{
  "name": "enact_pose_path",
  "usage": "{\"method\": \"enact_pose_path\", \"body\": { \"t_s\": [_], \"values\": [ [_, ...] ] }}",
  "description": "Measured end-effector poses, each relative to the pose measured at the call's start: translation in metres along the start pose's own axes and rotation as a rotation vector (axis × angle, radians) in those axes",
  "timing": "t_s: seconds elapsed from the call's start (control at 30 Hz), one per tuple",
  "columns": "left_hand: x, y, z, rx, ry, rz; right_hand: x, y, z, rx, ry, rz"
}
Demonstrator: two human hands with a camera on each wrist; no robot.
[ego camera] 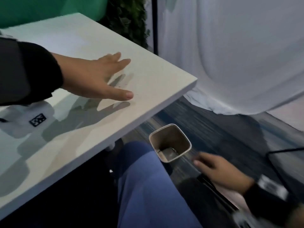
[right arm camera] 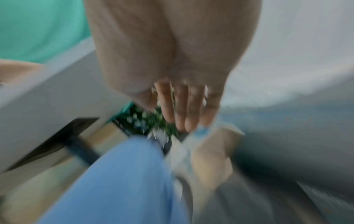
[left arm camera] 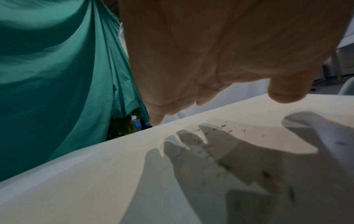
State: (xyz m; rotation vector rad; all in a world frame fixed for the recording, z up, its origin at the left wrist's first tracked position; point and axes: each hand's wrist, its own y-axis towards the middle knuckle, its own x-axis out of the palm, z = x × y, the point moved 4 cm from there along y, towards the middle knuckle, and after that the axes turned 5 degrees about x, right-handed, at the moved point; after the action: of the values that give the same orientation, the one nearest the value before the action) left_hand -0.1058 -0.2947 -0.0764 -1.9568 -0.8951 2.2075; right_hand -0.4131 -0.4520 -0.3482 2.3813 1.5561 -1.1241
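White table is the place of the work, and its near right corner stands over the floor. The left hand hovers just above the table top, close to this corner. Its fingers are straight and spread wide, the thumb well apart from them, and it holds nothing. The shadow of the hand falls on the table under it, and in the left wrist view there is a gap between the fingers and their shadows. Some dark specks lie on the table under the fingertips.

Below the table corner, on the floor, a small square bin stands upright with its mouth open. Something pale lies at its bottom, too blurred to name. The right hand is low beside the table, near the rim of the bin but apart from it. Its fingers are stretched toward the bin and hold nothing; this hand is blurred in both views.

A blue trouser leg comes out from under the table, just beside the bin. Beyond the table hang a white cloth and a green cloth.
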Motion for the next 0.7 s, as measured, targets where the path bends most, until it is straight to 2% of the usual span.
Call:
{"method": "enact_pose_path", "body": {
  "t_s": [0.07,0.1,0.2,0.27,0.37,0.47,0.63,0.7],
  "values": [
    [-0.003,0.014,0.01,0.01,0.006,-0.01,-0.01,0.05,-0.003,0.03,-0.098,-0.008],
    [-0.004,0.02,0.013,0.005,0.007,-0.02,-0.013,0.074,-0.004,0.102,-0.101,-0.024],
    [-0.008,0.038,0.014,-0.021,0.031,-0.06,-0.012,0.139,0.011,0.282,0.049,-0.028],
    [-0.008,0.049,0.01,-0.014,0.056,-0.073,-0.011,0.173,0.029,0.38,0.065,0.052],
    [-0.01,0.058,0.005,-0.007,0.095,-0.075,0.0,0.207,0.066,0.579,0.026,0.055],
    [-0.008,0.057,0.002,-0.016,0.069,-0.079,0.025,0.216,0.092,0.731,0.035,-0.082],
    [-0.007,0.056,-0.003,-0.024,0.04,-0.11,0.075,0.238,0.162,0.78,-0.036,-0.267],
    [-0.003,0.053,-0.001,0.001,0.018,-0.145,0.081,0.24,0.157,0.721,-0.072,-0.315]
  ]
}}
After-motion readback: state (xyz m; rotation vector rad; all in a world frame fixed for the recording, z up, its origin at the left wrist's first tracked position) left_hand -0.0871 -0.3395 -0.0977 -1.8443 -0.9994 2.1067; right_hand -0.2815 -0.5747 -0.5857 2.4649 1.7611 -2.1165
